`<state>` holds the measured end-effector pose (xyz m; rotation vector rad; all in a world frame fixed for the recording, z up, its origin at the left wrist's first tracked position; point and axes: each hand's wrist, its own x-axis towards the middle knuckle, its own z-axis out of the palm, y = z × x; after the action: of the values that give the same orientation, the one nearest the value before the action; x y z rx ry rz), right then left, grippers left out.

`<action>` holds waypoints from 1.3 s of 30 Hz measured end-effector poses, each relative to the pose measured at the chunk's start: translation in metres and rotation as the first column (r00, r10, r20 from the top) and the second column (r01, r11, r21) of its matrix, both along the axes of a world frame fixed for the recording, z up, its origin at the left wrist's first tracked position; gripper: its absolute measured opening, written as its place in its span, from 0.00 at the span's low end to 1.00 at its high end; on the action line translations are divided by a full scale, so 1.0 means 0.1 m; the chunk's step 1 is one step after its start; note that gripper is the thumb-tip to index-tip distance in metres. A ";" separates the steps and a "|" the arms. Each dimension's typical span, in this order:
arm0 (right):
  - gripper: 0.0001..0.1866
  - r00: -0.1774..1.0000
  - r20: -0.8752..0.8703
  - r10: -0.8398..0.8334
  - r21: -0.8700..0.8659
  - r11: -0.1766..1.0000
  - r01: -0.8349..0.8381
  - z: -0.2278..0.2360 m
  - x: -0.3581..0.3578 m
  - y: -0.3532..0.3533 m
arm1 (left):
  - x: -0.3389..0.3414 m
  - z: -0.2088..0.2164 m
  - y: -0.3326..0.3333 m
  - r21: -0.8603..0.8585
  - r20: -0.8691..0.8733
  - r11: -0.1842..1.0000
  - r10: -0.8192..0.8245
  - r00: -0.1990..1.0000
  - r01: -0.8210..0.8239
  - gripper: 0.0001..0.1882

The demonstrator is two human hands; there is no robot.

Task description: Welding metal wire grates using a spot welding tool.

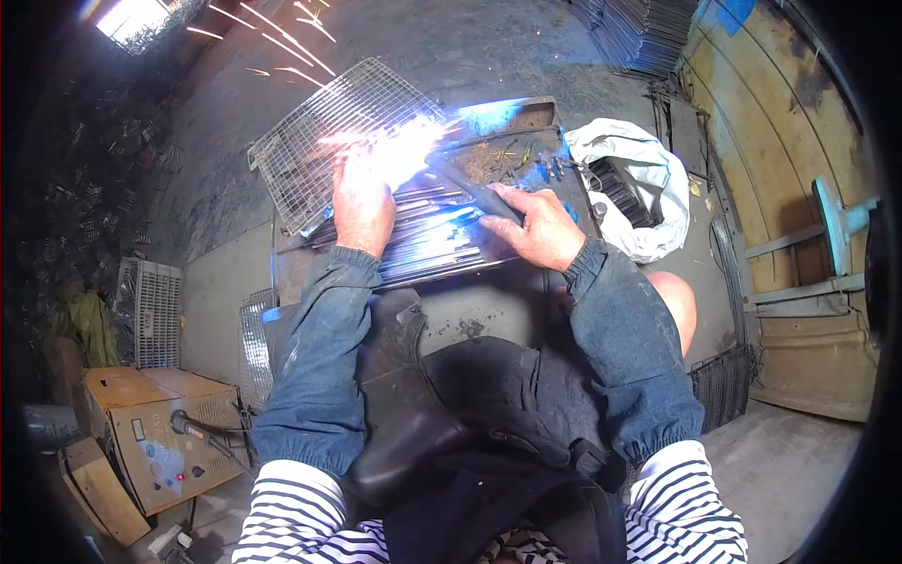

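Observation:
My right hand (540, 226) is closed around the dark handle of a welding torch (484, 195), whose tip points left into a blinding white-blue arc. Just left of the arc is my left hand (365, 211); glare hides its fingers and anything they may hold. Beyond and beside that hand, a wire mesh panel (310, 155) lies tilted at the bench's far left. Below both hands, a bundle of thin metal rods (427, 246) lies side by side on the metal work table (543, 115). Orange sparks fly off toward the far left.
A white sack (669, 188) holding dark rods stands right of the table. Small metal bits (517, 160) lie on the tabletop. At the lower left is a welding machine (169, 437) with a cable. Stacked mesh panels (634, 33) stand far right, near a yellowish metal panel (780, 103).

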<state>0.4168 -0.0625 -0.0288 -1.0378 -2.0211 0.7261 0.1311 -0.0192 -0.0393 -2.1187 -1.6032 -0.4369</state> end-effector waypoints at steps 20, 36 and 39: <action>0.24 0.997 0.067 -0.030 -0.024 0.999 0.031 0.08 0.02 -0.11 | -0.14 0.46 -0.34 -0.157 0.229 0.986 0.091 0.969 -0.055 0.30; 0.26 0.992 0.054 0.114 -0.112 0.988 -0.107 0.10 -0.31 -0.14 | -0.32 0.03 -0.30 -0.107 -0.053 0.970 0.216 0.975 -0.221 0.25; 0.25 0.992 0.048 0.120 -0.082 0.990 -0.115 0.07 -0.32 -0.13 | -0.32 0.04 -0.30 -0.109 -0.050 0.968 0.222 0.974 -0.226 0.25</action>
<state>0.3850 -0.0753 -0.0220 -0.9984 -2.1278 0.8550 0.0989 -0.0495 -0.0356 -1.9812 -1.8593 -0.2346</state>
